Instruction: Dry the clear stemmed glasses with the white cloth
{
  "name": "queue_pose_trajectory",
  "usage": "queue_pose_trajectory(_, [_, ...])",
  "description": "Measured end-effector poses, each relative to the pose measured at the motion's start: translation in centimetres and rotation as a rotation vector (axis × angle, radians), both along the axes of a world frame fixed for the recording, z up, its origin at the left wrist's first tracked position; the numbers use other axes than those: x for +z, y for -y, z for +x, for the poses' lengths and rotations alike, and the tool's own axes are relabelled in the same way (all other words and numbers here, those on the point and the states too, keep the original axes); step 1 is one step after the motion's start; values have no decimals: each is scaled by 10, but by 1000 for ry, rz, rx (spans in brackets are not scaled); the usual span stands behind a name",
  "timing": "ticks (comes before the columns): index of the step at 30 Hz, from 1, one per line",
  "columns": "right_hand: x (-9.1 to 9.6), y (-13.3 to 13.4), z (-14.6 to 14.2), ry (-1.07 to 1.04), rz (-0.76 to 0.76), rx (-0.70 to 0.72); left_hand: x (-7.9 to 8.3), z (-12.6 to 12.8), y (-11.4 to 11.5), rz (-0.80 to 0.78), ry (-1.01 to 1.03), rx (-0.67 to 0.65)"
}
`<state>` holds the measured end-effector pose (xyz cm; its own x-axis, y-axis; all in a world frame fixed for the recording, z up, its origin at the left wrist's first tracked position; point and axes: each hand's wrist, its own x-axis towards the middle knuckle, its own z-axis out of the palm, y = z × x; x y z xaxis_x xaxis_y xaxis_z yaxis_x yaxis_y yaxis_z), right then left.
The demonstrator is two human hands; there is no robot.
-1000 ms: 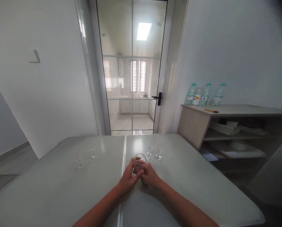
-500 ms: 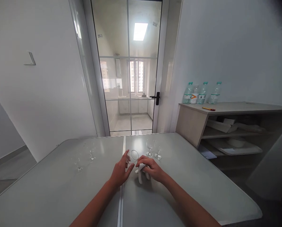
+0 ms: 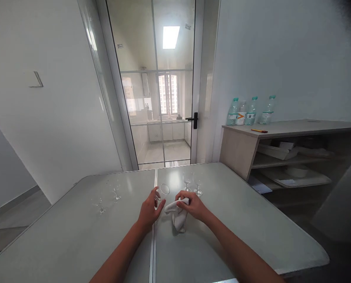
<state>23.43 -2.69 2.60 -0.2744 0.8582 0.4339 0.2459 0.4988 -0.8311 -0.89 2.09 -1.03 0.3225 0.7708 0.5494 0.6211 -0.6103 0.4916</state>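
My left hand (image 3: 150, 206) is closed round the bowl of a clear wine glass (image 3: 164, 191), whose round rim tilts up and away from me. The lower part of this glass is hidden or too clear to make out. Close by on the right, my right hand (image 3: 193, 205) pinches a bunched white cloth (image 3: 179, 220) that hangs down over the table. The cloth appears apart from the glass. Just beyond my right hand, a stemmed glass (image 3: 187, 182) and a second stemmed glass (image 3: 198, 184) stand upright on the table.
On the left of the pale table (image 3: 75, 236) stand two more stemmed glasses, a nearer glass (image 3: 101, 208) and a farther glass (image 3: 116, 194). A shelf unit (image 3: 240, 145) at right carries several plastic bottles (image 3: 252, 112) and a yellow-red pen-like item (image 3: 259, 131). A glass door (image 3: 175, 153) stands behind.
My right hand has shifted slightly right, away from the glass, and the cloth now hangs looser and shows more. The glass in my left hand has moved slightly left. The view has tilted a little.
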Motion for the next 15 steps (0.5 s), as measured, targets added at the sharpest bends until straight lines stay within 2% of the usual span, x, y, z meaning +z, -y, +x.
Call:
queue_pose_trajectory(3, [-3,-2,0,100,54,-69,2,-1,0,8,-17,11])
queue_pose_trajectory(5, [-2,-2,1,147,27,-62,3,-2,-1,16,-21,26])
queue_pose_trajectory(9, [9,7,3,143,-170,70,3,-2,-2,25,-11,47])
queue_pose_trajectory(12, [18,14,5,0,-319,243,2,-1,-2,35,-22,56])
queue_pose_trajectory(15, [17,16,7,-110,-351,290,1,-1,-2,45,-18,60])
